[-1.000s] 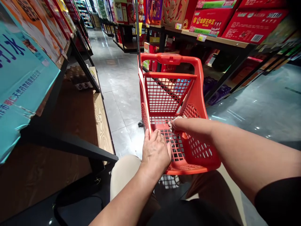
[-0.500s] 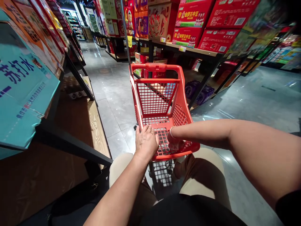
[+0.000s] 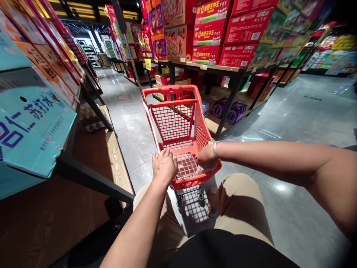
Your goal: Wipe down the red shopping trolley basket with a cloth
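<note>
A red plastic shopping cart (image 3: pixel 192 183) with a grid basket stands between my knees. My left hand (image 3: pixel 165 166) grips its left rim, back of the hand up and fingers over the edge. Bunched in my right hand (image 3: pixel 208 156) is a pale cloth (image 3: pixel 201 170), whose edges show around the closed fingers. That hand presses at the right near corner of the basket, by the rim. The palm and much of the cloth are hidden. Nothing else is visible in the basket.
Close on my left, a black-framed shelf (image 3: pixel 95 182) holds a light-blue carton (image 3: pixel 33 123). Ahead, red boxes (image 3: pixel 208 37) are stacked on a display shelf (image 3: pixel 214 67), with purple packs (image 3: pixel 232 111) below. A thin pole (image 3: pixel 134 67) rises by the cart's far left corner. Grey tiled floor (image 3: pixel 290 111) extends right.
My right hand has come up from inside the basket to its right rim, bringing the cloth into clearer sight. My left hand stays on the left rim. The view has shifted.
</note>
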A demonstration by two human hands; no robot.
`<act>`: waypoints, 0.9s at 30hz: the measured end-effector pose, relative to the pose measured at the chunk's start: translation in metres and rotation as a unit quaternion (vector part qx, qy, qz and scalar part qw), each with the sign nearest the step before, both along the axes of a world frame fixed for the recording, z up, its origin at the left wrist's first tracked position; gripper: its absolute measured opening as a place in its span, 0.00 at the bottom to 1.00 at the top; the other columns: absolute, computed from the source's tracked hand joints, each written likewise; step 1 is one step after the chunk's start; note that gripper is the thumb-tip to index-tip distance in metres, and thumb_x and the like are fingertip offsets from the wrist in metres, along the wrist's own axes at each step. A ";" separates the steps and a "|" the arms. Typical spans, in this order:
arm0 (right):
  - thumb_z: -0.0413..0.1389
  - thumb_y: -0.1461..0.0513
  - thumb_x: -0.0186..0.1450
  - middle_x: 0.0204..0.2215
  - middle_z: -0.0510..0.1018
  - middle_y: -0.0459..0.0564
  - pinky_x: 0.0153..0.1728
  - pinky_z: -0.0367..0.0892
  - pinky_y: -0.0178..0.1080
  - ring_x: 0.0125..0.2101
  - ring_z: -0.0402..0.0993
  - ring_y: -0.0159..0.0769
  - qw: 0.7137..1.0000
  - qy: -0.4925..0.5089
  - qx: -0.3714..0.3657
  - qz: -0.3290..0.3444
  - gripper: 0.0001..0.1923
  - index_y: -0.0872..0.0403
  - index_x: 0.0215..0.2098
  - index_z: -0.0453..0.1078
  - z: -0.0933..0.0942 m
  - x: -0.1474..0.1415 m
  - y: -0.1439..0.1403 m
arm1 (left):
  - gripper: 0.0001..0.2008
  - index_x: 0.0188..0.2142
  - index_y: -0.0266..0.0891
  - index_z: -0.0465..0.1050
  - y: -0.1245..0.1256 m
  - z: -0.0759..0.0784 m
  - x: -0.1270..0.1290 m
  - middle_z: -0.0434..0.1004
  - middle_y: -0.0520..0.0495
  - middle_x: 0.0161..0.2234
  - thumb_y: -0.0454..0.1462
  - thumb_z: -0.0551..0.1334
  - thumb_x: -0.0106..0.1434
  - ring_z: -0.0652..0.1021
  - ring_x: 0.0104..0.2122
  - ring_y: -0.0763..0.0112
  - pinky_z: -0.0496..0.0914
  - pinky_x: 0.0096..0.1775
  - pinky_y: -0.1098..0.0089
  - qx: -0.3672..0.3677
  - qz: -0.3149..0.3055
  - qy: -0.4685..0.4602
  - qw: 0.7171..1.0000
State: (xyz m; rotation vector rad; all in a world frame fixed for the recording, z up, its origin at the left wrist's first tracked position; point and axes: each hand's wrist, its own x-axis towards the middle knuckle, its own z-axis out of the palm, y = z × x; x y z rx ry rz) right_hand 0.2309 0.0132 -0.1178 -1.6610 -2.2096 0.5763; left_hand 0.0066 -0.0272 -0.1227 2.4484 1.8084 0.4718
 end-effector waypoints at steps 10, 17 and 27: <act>0.56 0.72 0.60 0.51 0.76 0.53 0.48 0.65 0.47 0.44 0.69 0.44 0.980 -0.042 0.187 0.054 0.21 0.48 0.49 0.76 0.004 0.040 -0.079 | 0.14 0.46 0.42 0.80 0.012 0.000 -0.024 0.80 0.41 0.56 0.37 0.58 0.67 0.72 0.61 0.53 0.37 0.69 0.36 0.022 -0.010 0.039 0.999; 0.56 0.70 0.59 0.54 0.73 0.55 0.57 0.66 0.51 0.57 0.69 0.47 0.955 0.157 0.244 -0.060 0.26 0.49 0.55 0.69 -0.043 0.025 -0.102 | 0.21 0.56 0.41 0.75 -0.037 0.010 0.032 0.80 0.41 0.56 0.46 0.52 0.74 0.75 0.59 0.56 0.52 0.68 0.45 -0.013 -0.114 0.053 0.992; 0.62 0.61 0.58 0.51 0.72 0.53 0.56 0.70 0.48 0.52 0.72 0.43 0.862 0.422 0.218 -0.176 0.26 0.47 0.53 0.62 -0.107 -0.002 -0.129 | 0.21 0.64 0.46 0.67 -0.045 0.001 0.061 0.83 0.45 0.50 0.41 0.49 0.76 0.81 0.48 0.63 0.74 0.46 0.66 -0.099 -0.197 0.148 0.964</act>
